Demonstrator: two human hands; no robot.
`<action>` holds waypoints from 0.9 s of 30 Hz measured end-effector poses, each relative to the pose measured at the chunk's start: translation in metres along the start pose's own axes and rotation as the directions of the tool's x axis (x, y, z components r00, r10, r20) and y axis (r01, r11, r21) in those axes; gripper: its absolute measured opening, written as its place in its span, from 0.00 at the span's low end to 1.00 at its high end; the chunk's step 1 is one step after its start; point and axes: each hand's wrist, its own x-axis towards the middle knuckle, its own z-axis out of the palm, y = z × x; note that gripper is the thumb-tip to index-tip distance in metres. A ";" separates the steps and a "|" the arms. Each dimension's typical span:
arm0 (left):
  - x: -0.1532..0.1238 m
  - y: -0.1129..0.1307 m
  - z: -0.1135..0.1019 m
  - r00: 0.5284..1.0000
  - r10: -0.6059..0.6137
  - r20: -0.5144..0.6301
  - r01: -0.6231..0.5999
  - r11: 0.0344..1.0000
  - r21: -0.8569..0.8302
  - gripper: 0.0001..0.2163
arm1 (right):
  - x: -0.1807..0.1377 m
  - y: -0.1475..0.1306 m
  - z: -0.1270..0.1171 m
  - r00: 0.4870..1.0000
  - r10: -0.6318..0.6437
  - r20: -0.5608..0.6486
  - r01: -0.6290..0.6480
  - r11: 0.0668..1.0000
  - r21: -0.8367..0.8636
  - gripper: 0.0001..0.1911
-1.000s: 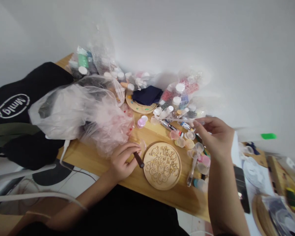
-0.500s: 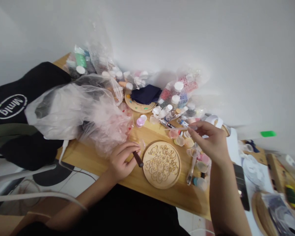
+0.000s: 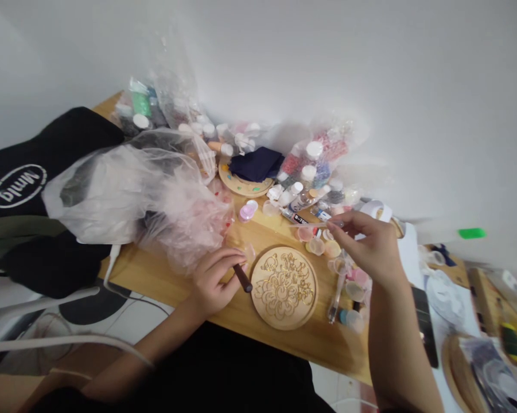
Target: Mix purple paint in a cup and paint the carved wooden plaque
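My left hand [image 3: 217,281] is closed around a short dark-brown rod [image 3: 242,278] like a tool handle, its end pointing toward the round wooden board [image 3: 284,318]. That board lies flat on the table and carries a flower pattern in raised lines, with gold along parts of them. By my left fingertips is a small clear piece [image 3: 250,251]; whether I hold it cannot be made out. My right hand [image 3: 364,241] pinches a thin translucent stick [image 3: 307,225] level above the small cups, its tip pointing left. Its exact kind is unclear.
Several small plastic cups [image 3: 316,246] and a clear pen-like tool [image 3: 336,298] lie right of the board. A B-7000 tube [image 3: 300,219] and bottles [image 3: 303,199] stand behind. Crumpled plastic bags [image 3: 167,195] cover the left side. A dark cloth [image 3: 256,164] rests on another wooden disc [image 3: 241,189].
My right hand has shifted very slightly left. The left hand, the brown rod and the board look the same, apart from a small shift of the camera.
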 end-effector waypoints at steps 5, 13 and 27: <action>0.000 -0.001 0.000 1.000 0.006 0.007 -0.006 1.000 -0.006 0.07 | 0.005 -0.006 -0.002 1.000 -0.012 0.023 0.013 0.999 -0.041 0.11; 0.000 -0.001 0.000 1.000 0.008 0.010 -0.008 1.000 0.002 0.07 | 0.017 -0.016 -0.005 0.989 -0.118 0.094 0.135 0.973 -0.190 0.08; -0.002 -0.002 0.002 1.000 0.009 0.000 -0.009 1.000 -0.007 0.07 | 0.040 -0.030 -0.003 0.964 -0.160 0.214 0.220 0.930 -0.293 0.06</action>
